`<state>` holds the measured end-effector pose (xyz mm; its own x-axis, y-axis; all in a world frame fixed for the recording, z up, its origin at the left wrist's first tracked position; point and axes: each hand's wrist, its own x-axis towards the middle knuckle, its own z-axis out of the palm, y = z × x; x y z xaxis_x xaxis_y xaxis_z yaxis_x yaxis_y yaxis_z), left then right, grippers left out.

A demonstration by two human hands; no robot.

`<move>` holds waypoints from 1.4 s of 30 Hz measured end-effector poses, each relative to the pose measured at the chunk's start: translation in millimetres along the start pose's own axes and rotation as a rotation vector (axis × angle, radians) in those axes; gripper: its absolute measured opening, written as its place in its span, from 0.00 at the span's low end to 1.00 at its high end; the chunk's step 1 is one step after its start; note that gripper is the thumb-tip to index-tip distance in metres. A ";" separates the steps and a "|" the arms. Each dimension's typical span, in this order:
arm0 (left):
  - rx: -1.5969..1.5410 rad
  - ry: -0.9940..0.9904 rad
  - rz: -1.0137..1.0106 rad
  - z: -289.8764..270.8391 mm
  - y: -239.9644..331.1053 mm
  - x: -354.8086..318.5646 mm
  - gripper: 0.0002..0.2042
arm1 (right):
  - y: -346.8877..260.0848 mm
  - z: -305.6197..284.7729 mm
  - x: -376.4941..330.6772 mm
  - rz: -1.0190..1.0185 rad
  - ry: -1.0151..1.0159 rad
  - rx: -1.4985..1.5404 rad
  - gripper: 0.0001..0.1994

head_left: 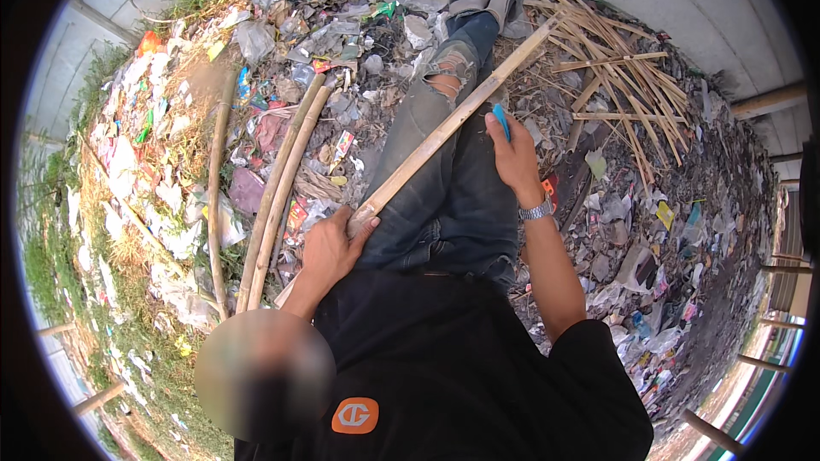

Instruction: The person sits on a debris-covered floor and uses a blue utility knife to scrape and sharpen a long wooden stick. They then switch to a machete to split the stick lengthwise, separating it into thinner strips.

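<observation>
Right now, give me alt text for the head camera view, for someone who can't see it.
A left hand grips the near end of a long bamboo strip over outstretched legs, while the right hand holds a small blue object. Bamboo poles lie to the left and a pile of thin strips to the upper right, on litter-strewn ground.
</observation>
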<state>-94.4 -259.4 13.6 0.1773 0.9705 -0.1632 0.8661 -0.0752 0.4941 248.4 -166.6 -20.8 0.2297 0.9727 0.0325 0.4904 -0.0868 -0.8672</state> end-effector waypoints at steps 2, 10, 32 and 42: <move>-0.020 0.018 -0.001 8.2 9.5 14.9 0.25 | -23.7 21.9 -32.5 -0.096 -0.196 -0.091 0.28; 0.053 0.092 0.102 18.0 41.9 57.7 0.23 | -42.4 61.9 -81.6 -0.115 -0.397 -0.345 0.30; 0.112 0.010 0.051 -64.2 -26.6 -62.2 0.19 | -21.0 75.6 -64.4 -0.003 -0.332 -0.220 0.33; 0.141 0.022 -0.042 -118.0 -61.8 -122.2 0.17 | -25.8 62.8 -35.7 -0.001 -0.316 -0.337 0.34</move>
<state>-224.7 -346.3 103.8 0.1304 0.9781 -0.1623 0.9299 -0.0638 0.3622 174.8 -185.6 -30.8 -0.0131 0.9861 -0.1655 0.7484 -0.1001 -0.6557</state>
